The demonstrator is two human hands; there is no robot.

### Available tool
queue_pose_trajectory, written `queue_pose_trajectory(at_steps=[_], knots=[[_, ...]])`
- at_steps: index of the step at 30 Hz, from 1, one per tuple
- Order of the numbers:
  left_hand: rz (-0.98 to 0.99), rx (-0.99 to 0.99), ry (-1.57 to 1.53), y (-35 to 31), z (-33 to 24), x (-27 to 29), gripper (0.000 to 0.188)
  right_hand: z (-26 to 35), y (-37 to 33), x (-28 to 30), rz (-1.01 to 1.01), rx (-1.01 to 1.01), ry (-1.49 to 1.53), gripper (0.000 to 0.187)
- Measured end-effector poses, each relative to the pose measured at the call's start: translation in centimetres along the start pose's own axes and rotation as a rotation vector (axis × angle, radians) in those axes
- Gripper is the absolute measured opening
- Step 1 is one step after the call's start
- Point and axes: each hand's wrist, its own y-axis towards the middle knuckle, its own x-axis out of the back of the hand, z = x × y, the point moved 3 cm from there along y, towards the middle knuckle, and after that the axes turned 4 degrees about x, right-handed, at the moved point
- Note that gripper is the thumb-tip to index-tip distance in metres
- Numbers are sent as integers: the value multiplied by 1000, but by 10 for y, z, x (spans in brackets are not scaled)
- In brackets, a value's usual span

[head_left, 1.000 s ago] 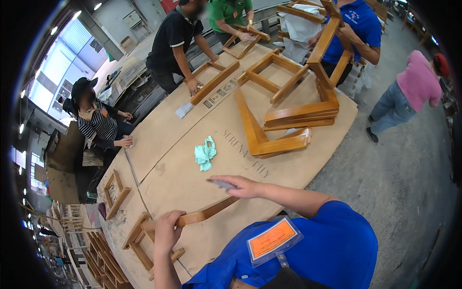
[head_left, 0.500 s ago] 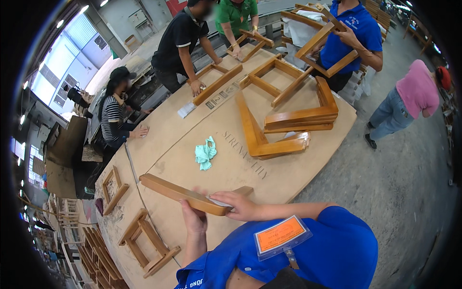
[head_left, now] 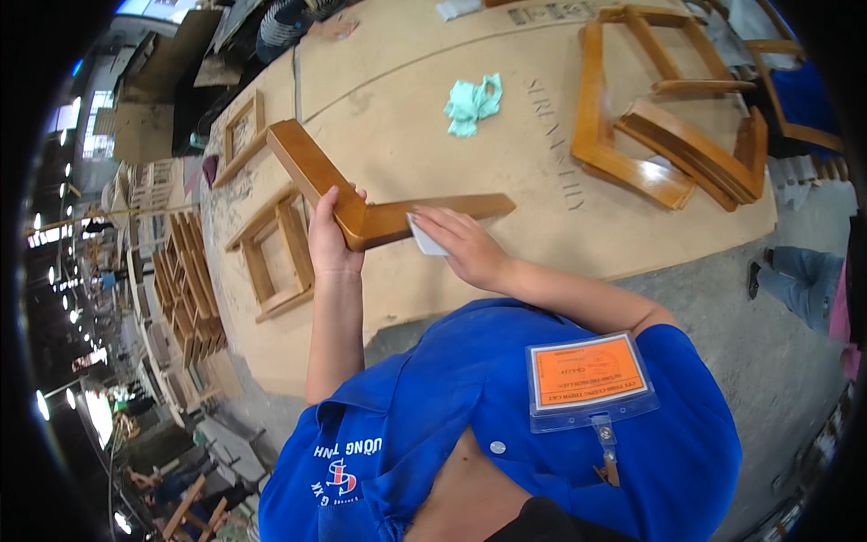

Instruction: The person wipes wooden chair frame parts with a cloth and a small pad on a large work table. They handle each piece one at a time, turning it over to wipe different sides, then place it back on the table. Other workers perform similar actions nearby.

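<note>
My left hand (head_left: 335, 237) is closed around an angled brown wooden furniture piece (head_left: 310, 163) near its corner, thumb on the near face. The piece is held above the table, one arm pointing up to the left and the other to the right. My right hand (head_left: 471, 249) holds a white flat sheet (head_left: 427, 238), perhaps sandpaper, with fingers pressed over it against the right arm of the wood. Part of the sheet is hidden under those fingers.
The table (head_left: 388, 117) carries a crumpled mint-green cloth (head_left: 473, 104) and several stacked angled wooden pieces (head_left: 664, 176) at right. Small wooden frames (head_left: 271, 257) lie at left. A person in jeans (head_left: 799, 285) stands on the floor at right. Wooden parts (head_left: 190, 280) are stacked beyond the left edge.
The view has swung downward. The wooden piece is turned so its two arms and corner show plainly. My right hand and sheet now sit on the right arm, past the corner.
</note>
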Motion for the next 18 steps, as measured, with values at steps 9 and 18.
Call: queue_pose_trajectory(at_steps=[9,18], knots=[[22,-57,77,-10,4,18,44,-35,-22,-60,-7,38,33,49],[-77,-62,113,-22,11,36,48,-85,-51,-69,-134,-643,602,40]])
